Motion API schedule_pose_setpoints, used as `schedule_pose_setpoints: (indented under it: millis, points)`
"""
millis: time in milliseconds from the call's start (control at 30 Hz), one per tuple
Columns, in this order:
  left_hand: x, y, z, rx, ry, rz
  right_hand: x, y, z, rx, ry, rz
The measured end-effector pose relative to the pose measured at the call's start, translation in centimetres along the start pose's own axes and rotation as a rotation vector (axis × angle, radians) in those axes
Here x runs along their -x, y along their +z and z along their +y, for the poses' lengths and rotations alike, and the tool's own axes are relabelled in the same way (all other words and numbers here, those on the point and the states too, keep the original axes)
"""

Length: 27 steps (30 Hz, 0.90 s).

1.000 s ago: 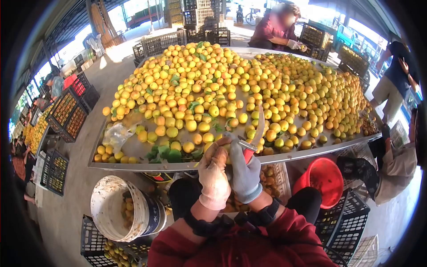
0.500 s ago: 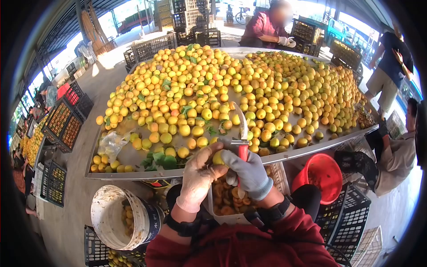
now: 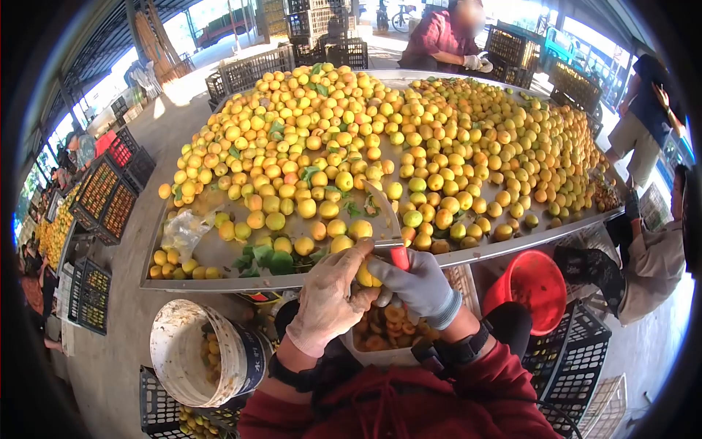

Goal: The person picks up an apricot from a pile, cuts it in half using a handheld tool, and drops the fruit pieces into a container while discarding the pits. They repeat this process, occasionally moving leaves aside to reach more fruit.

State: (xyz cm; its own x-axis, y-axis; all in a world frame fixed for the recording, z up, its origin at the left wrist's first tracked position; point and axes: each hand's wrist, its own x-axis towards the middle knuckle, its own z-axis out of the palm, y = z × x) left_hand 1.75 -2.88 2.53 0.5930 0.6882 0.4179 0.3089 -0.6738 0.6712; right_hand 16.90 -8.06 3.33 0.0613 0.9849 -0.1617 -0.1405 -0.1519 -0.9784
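Note:
My left hand (image 3: pixel 333 293), in a pale stained glove, is closed around a yellow apricot (image 3: pixel 367 276) at the front edge of the table. My right hand (image 3: pixel 417 284), in a grey glove, grips a red-handled curved knife (image 3: pixel 399 257) and also meets the apricot with its fingers. The knife's long curved blade points away over the table, with a flat metal piece crossing near the handle. Fingers hide much of the apricot and the lower handle. Below the hands, a pale bin (image 3: pixel 384 357) contains cut apricot pieces (image 3: pixel 391 325).
Apricots (image 3: pixel 292 132) heap across the metal-rimmed table (image 3: pixel 219 284), with leaves and a plastic bag (image 3: pixel 186 233). A dirty white bucket (image 3: pixel 172 351) stands left, a red bucket (image 3: pixel 537 293) right. Black crates (image 3: pixel 559 351) surround the place. Other people (image 3: pixel 439 40) are across and to the right.
Both hands have drawn closer together around the apricot. The knife has turned, its blade leaning further left and its lower handle now hidden. The view has shifted slightly.

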Motion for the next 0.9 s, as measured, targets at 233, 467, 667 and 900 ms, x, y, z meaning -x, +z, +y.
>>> schedule_pose_setpoints:
  millis: [233, 467, 667, 900]
  points:
    - [0.3, 0.2, -0.7, 0.109, -0.033, 0.057, 0.3, -0.4, -0.6, 0.033, 0.09, -0.018]
    - [0.5, 0.5, -0.5, 0.028, -0.003, 0.116, 0.1, 0.1, 0.3, -0.029, 0.059, -0.037]
    - [0.4, 0.5, 0.1, 0.151, -0.003, 0.155, 0.1, -0.1, 1.0, -0.015, 0.047, -0.017]
    - [0.7, 1.3, -1.4, 0.828, -0.407, 0.085, -0.1, -0.5, 2.3, -0.082, -0.109, -0.07]
